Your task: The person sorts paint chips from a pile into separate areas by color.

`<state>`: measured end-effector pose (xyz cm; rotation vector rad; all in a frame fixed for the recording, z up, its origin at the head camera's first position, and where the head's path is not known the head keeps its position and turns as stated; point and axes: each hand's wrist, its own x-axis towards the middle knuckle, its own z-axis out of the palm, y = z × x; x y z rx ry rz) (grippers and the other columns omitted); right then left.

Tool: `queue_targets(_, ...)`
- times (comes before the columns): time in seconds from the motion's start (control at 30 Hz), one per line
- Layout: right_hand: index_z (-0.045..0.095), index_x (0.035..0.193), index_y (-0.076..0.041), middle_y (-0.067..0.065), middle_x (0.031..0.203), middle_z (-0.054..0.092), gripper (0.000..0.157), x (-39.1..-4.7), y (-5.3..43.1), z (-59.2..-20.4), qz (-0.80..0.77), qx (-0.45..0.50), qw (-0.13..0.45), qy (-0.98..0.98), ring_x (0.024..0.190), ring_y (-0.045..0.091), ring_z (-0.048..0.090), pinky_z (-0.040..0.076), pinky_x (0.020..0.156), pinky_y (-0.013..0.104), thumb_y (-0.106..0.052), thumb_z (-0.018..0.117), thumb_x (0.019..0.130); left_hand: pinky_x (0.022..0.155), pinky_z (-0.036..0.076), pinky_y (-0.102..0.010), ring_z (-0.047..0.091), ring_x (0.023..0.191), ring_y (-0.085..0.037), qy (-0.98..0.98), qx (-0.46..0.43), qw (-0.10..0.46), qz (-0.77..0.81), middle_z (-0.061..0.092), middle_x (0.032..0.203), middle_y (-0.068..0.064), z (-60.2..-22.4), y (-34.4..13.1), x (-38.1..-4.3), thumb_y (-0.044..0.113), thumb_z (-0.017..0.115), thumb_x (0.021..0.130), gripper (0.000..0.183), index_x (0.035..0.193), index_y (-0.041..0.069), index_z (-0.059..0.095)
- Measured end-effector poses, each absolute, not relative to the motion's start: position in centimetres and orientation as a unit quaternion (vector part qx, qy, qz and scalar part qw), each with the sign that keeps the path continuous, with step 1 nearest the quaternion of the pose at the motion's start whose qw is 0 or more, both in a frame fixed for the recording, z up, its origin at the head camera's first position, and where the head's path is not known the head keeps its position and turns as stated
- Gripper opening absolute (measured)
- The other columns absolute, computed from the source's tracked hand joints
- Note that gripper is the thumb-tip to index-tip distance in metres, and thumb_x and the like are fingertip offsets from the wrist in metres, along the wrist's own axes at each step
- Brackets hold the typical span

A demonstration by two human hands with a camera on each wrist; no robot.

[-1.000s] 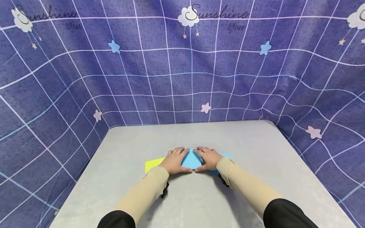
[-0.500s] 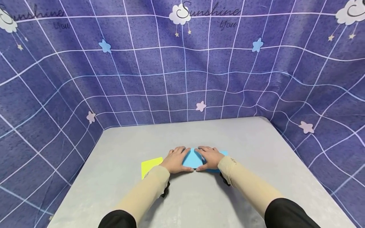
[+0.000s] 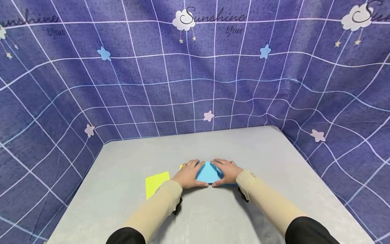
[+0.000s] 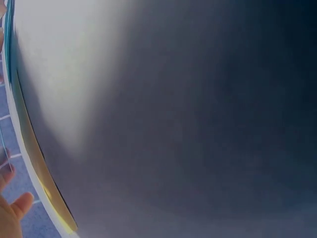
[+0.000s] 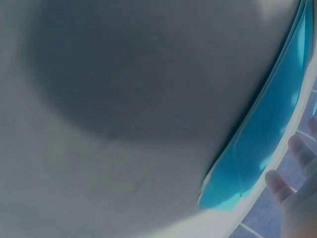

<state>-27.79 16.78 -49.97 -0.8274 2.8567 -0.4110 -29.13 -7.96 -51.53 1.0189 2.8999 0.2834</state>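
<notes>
Between my two hands lies a light blue flat piece, like stiff card or paper (image 3: 207,173), with a thin dark line under its near edge. My left hand (image 3: 188,176) holds its left side, thumb at the near edge and fingers toward the far edge. My right hand (image 3: 228,172) holds the right side the same way. More blue (image 5: 252,144) shows as layered edges beneath the right hand in the right wrist view. A yellow sheet (image 3: 156,183) lies left of my left wrist, partly behind the sleeve. Whatever is under the palms is hidden.
A pale grey table (image 3: 137,156) carries everything. Purple grid-patterned cloth (image 3: 158,78) with stars and clouds hangs behind and on both sides. A small yellow corner (image 3: 181,166) peeks out beyond the left hand.
Both hands have moved right over the table with the blue piece, while the view has turned. More of the yellow sheet's right side is uncovered, and the blue right of the right hand shows less.
</notes>
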Motion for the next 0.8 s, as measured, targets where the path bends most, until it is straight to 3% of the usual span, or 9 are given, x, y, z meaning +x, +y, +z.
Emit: queue_targets(0.8,0.039,0.159,-0.008,0.016,0.159,0.042,0.101,-27.1,20.4,-50.7,-0.16,-0.257,0.052,0.952,0.142,0.041,0.042,0.036,0.107,0.065,-0.061,0.08,0.083,0.112,0.034,-0.056,0.037,0.146,-0.034,0.927,0.361,0.042,0.095,0.04,0.157,-0.017,-51.2,-5.7,-29.7,0.068,0.074,0.084,0.102,0.162,0.016,0.035)
